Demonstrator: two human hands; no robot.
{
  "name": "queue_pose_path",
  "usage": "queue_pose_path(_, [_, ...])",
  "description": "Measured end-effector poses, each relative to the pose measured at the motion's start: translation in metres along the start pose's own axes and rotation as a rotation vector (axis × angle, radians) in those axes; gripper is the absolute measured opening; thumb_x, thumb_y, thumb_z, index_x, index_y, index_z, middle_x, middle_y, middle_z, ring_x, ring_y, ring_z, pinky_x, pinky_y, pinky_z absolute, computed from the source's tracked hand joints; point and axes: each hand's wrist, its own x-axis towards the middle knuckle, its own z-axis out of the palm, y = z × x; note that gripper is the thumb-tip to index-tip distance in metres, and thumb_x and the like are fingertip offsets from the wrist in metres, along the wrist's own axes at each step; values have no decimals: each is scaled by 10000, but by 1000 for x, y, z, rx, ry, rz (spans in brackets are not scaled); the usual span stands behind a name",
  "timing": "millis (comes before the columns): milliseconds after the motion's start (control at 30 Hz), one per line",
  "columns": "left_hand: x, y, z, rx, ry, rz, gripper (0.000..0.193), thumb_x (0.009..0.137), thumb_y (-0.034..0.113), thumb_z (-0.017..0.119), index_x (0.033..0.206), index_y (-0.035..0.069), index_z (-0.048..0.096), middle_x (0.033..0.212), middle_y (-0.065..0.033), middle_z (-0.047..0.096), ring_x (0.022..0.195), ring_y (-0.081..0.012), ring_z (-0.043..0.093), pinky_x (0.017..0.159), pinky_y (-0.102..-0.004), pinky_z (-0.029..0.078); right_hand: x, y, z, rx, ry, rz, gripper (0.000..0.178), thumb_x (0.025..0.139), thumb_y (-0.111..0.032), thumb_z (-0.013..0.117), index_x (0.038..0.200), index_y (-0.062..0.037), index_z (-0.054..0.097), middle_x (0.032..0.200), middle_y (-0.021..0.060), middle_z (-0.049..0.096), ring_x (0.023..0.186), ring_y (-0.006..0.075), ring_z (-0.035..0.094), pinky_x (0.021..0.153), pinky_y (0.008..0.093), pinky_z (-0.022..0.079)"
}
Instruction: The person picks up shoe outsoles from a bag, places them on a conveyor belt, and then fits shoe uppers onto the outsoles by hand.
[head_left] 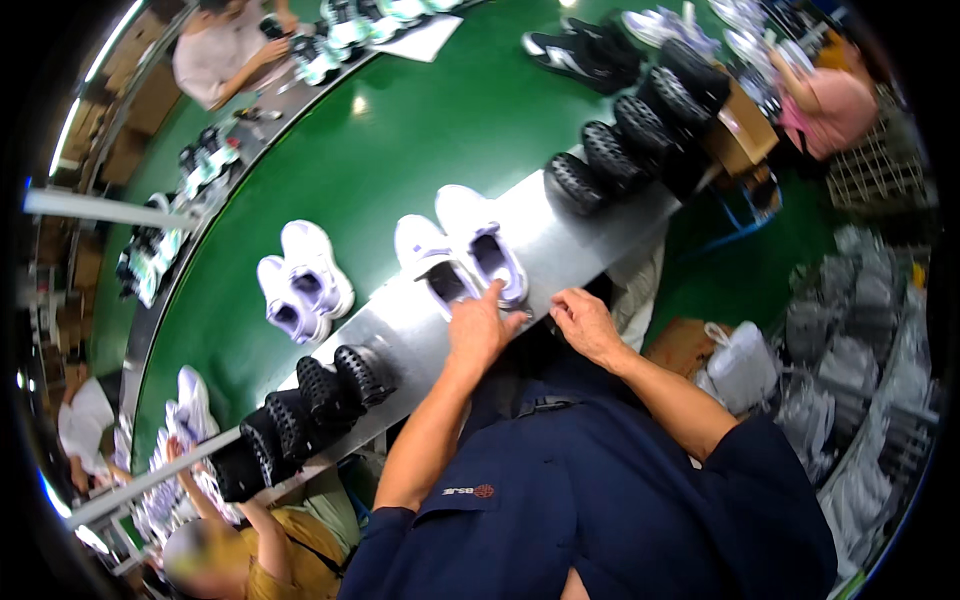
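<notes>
a white-and-lilac pair of shoes [468, 222] is lying across the far edge of the metal table [572, 240], toes pointing over the green surface [360, 170]. the left hand [483, 325] is reaching over the near edge, thumb and index parting, the index touching the heel opening of the pair's right shoe; whether its fingers are gripping, i cannot tell. the right hand [590, 325] is hovering by the near edge, fingers curling; i cannot tell if they are holding anything. metal is stretching bare between the pair and the black shoes [613, 158] rightward.
</notes>
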Motion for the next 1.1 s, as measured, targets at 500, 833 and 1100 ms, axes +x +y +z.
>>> queue_pose_path(500, [145,-124,-82,164,280,-174,409,888,406,663,1095,54,654,911,-254,700,910,-433,673,835,-510,513,-183,130,-32,48,-2,665,164,884,-141,641,920,13,681,747,120,675,643,199,659,642,347,521])
queue_pose_path(833, [67,-11,40,12,320,220,608,815,279,738,1326,22,530,1376,-243,464,1298,-433,422,1107,-522,339,16,-52,-90,70,17,107,164,906,-134,641,973,15,633,816,163,639,705,272,629,639,350,488])
queue_pose_path(1100, [71,-7,78,31,380,98,591,854,320,660,1358,40,526,1437,-213,441,1383,-404,356,1167,-552,245,324,-75,-142,-404,-29,257,368,782,-213,641,1024,60,689,1083,292,673,1067,415,652,927,442,526])
